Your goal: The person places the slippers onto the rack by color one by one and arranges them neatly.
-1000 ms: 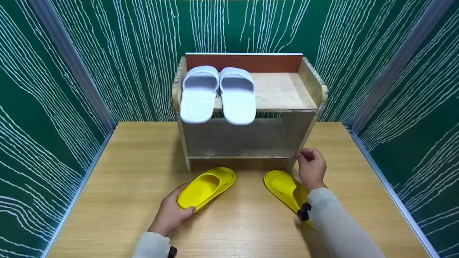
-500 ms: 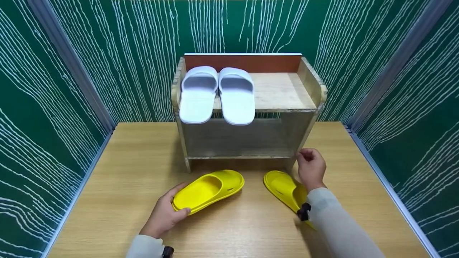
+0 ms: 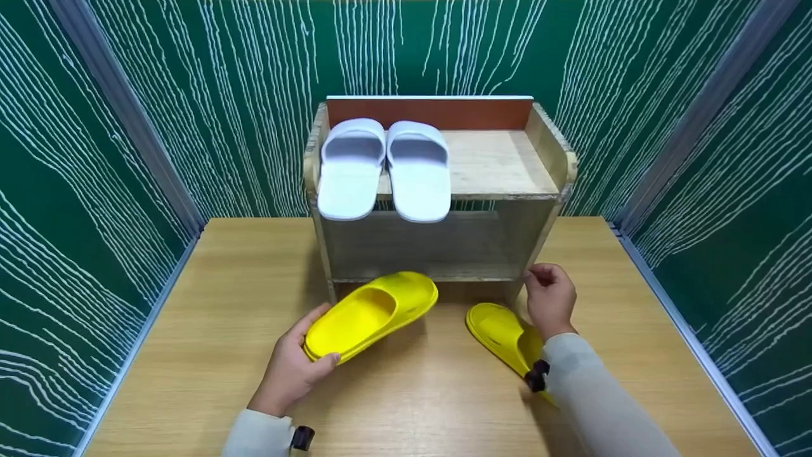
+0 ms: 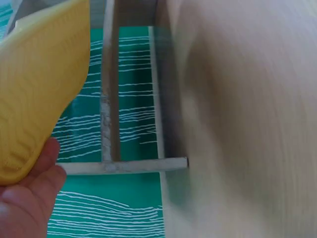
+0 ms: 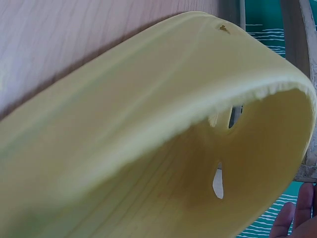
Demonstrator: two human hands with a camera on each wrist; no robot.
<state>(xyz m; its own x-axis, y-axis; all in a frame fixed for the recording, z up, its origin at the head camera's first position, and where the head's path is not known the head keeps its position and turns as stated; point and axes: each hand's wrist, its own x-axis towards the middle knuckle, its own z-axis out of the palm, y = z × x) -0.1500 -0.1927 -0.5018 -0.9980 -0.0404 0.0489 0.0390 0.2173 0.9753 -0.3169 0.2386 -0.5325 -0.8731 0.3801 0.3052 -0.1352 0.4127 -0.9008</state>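
Observation:
In the head view, my left hand [image 3: 292, 368] grips a yellow clog-style slipper [image 3: 355, 325] by its heel, with the thumb along the near side. The slipper hangs above the table, toe tilted up toward the shoe rack [image 3: 438, 279]. Its ridged sole [image 4: 37, 84] faces the left wrist camera. My right hand [image 3: 552, 298] is beside the rack's lower right side, fingers loosely curled, with no held thing visible. Below it a second yellow slipper [image 3: 498, 327] lies on the table, partly hidden by the right wrist; it fills much of the right wrist view.
A pair of white slide slippers [image 3: 347, 190] sits on the left of the rack's upper shelf [image 3: 498, 162], heels overhanging its front edge. The lower shelf [image 3: 419, 244] is behind the raised yellow slipper. Green walls with white lines [image 3: 254, 127] surround the wooden table [image 3: 241, 273].
My left hand first drew the yellow slipper slightly left and turned it, then raised it off the table with its toe tilting up. The right hand has stayed in place.

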